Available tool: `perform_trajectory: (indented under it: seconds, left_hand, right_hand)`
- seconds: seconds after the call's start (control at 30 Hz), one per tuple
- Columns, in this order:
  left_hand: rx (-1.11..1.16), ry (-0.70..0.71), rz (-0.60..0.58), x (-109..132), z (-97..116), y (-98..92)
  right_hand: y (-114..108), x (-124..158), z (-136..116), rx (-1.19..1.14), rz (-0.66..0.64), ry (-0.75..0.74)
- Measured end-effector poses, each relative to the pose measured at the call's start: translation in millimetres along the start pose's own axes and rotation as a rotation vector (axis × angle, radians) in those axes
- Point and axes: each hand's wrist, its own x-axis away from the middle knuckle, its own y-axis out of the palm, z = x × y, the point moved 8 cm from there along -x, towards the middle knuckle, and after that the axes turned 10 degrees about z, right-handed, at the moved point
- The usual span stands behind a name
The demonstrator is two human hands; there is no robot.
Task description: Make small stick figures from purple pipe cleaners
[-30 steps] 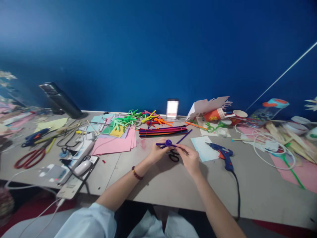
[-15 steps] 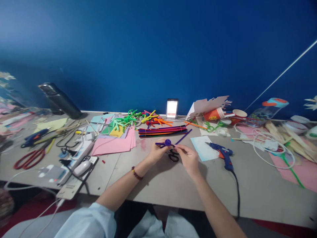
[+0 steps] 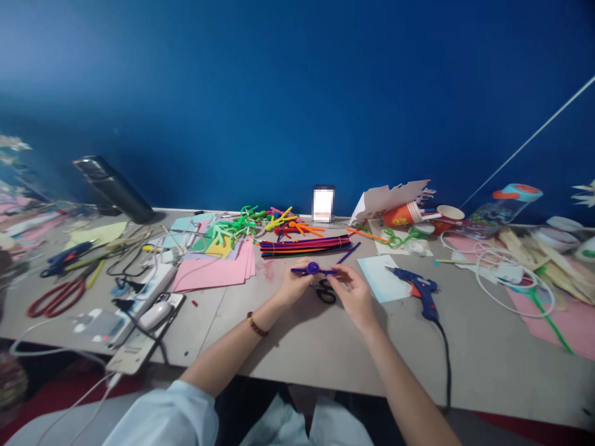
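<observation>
My left hand [image 3: 295, 284] pinches a purple pipe cleaner [image 3: 323, 271] that carries a round purple pom-pom [image 3: 313, 268]. My right hand [image 3: 356, 296] holds the pipe cleaner's right end between its fingertips. Both hands hover just above the grey table top. Black-handled scissors [image 3: 325, 293] lie right under my hands, partly hidden by them. A straight purple pipe-cleaner stem [image 3: 351, 251] slants up to the right beyond my right fingers. A beaded bracelet [image 3: 257, 324] circles my left wrist.
A banded bundle of pipe cleaners [image 3: 304, 246] lies ahead, with bent green and orange pipe-cleaner figures [image 3: 244, 226] behind it. Pink paper sheets [image 3: 209, 272] lie left, a blue glue gun [image 3: 421, 291] right. Red-handled scissors [image 3: 56, 298] and a power strip [image 3: 149, 285] sit further left.
The pom-pom has shifted slightly left and the purple pipe cleaner now lies flatter between my hands. My right hand has eased slightly down and right.
</observation>
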Motion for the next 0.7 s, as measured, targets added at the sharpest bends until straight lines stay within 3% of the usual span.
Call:
perform_trajectory:
  seconds: [0.7]
  left_hand:
    - [-0.004,-0.007,0.021,-0.4,-4.9,-0.9]
  right_hand:
    - [-8.0,2.2,-24.1,0.160,0.044,-0.166]
